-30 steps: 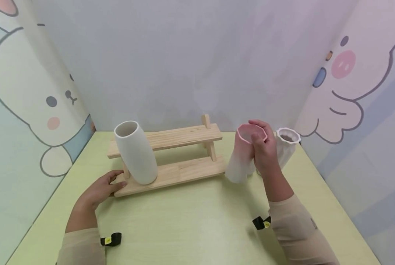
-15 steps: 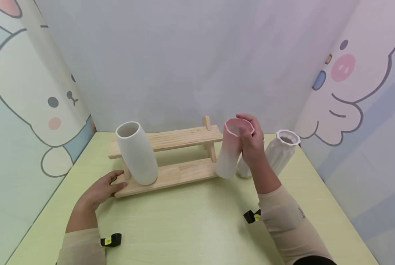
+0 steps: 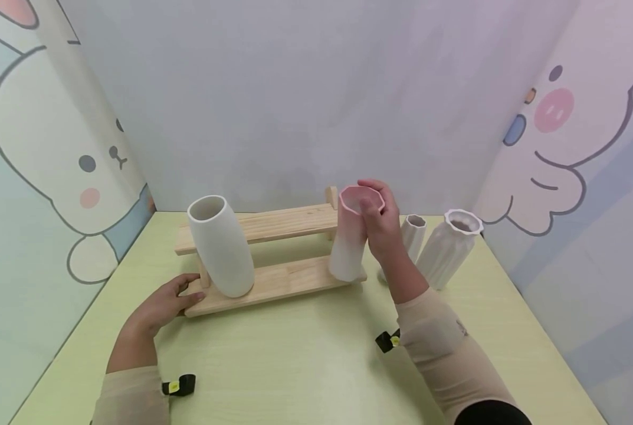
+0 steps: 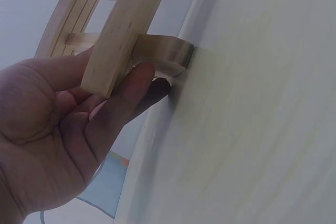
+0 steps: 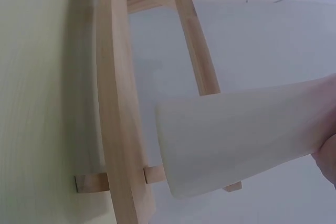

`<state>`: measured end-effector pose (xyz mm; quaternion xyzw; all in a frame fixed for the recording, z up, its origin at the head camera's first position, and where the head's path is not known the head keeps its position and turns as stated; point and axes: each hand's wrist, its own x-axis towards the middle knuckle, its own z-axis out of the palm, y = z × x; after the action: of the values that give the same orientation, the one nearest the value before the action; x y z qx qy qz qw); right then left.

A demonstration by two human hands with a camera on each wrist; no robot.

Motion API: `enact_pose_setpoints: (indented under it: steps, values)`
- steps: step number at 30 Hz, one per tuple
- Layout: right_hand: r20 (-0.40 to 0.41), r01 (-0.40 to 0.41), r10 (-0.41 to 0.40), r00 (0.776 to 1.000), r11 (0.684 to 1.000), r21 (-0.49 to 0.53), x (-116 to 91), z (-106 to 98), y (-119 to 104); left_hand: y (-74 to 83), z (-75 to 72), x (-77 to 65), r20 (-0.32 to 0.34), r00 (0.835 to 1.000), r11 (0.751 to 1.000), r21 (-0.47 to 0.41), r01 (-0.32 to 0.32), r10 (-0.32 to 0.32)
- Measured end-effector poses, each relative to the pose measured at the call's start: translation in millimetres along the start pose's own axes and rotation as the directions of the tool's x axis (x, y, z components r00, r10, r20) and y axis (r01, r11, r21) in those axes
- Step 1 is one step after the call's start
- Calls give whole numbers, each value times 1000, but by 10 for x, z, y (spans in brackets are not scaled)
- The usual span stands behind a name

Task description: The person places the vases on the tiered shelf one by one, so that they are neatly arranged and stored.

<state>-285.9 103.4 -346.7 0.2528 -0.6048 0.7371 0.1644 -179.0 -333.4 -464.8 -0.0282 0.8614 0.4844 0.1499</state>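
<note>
My right hand (image 3: 384, 231) grips a pink-and-white vase (image 3: 349, 242) near its eight-sided pink rim. In the right wrist view the white base of that vase (image 5: 226, 135) hangs a small gap off the lower shelf board, close to the right end. My left hand (image 3: 159, 302) holds the left end of the two-tier wooden shelf (image 3: 281, 283); in the left wrist view the thumb and fingers pinch the board's end (image 4: 105, 69). A smooth white vase (image 3: 222, 251) stands on the lower board at the left.
To the right of the shelf stand a narrow white vase (image 3: 414, 236) and a wider fluted white vase (image 3: 450, 251), partly behind the right forearm. A grey wall (image 3: 305, 106) rises behind the pale yellow-green table (image 3: 274, 360).
My right hand has carried the pink-and-white vase leftward from beside the shelf to over the right end of its lower board. The left hand keeps its hold on the shelf.
</note>
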Motion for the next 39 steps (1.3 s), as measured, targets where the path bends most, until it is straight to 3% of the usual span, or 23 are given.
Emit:
enact_pose_setpoints:
  steps: [21, 39]
  values:
    - [46, -22, 23, 999, 999, -27, 26, 248, 212, 14, 20, 6, -12, 1000, 1000, 1, 2, -2]
    - [44, -50, 52, 998, 997, -58, 17, 305, 377, 38, 39, 7, -16, 1000, 1000, 3, 3, -3]
